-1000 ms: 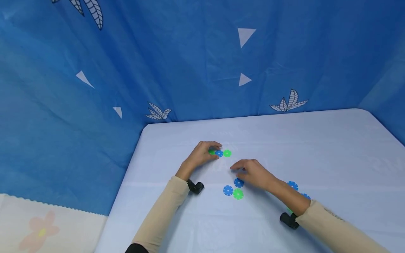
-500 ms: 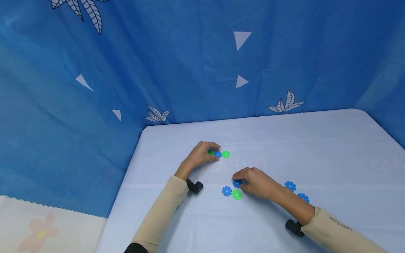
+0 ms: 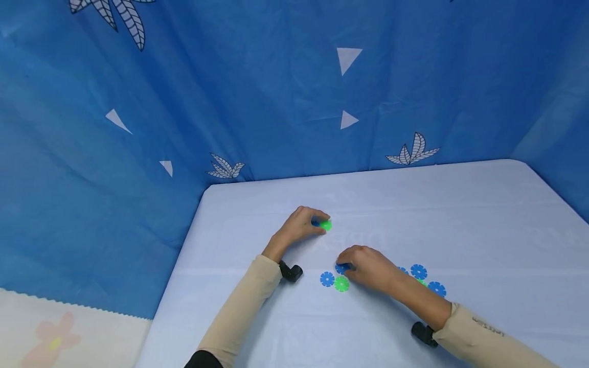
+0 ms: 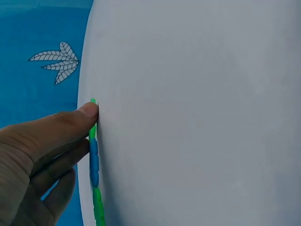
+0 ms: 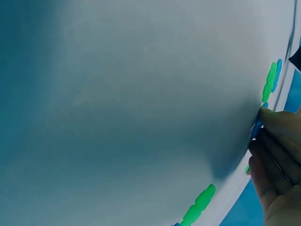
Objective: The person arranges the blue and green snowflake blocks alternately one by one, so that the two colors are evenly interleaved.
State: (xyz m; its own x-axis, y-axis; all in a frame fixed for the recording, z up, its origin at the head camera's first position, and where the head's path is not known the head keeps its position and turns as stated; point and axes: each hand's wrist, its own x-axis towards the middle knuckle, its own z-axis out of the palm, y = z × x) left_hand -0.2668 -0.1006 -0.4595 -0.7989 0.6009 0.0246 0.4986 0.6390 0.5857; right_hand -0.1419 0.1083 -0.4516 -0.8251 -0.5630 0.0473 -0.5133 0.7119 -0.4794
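A row of notched snowflake discs lies near the table's far side. My left hand (image 3: pixel 301 224) curls over it, thumb and index finger at the edges of the right-hand green snowflake disc (image 3: pixel 326 225). Behind those fingertips is a partly covered blue disc (image 3: pixel 315 223); in the left wrist view another green disc (image 4: pixel 98 207) follows it. Nearer the front, my right hand (image 3: pixel 370 266) pinches a blue snowflake disc (image 3: pixel 341 269) between thumb and fingers, low over the table. Beside it lie a blue disc (image 3: pixel 327 279) and a green disc (image 3: pixel 341 283).
Right of my right forearm, several discs lie grouped, among them a blue disc (image 3: pixel 418 271) and another blue disc (image 3: pixel 436 289); the forearm partly hides others. The white table (image 3: pixel 483 220) meets a blue patterned curtain (image 3: pixel 285 102) at its back edge.
My left hand has slid right along the row, onto the right-hand green disc. My right hand has come down and forward onto the blue disc and now grips it.
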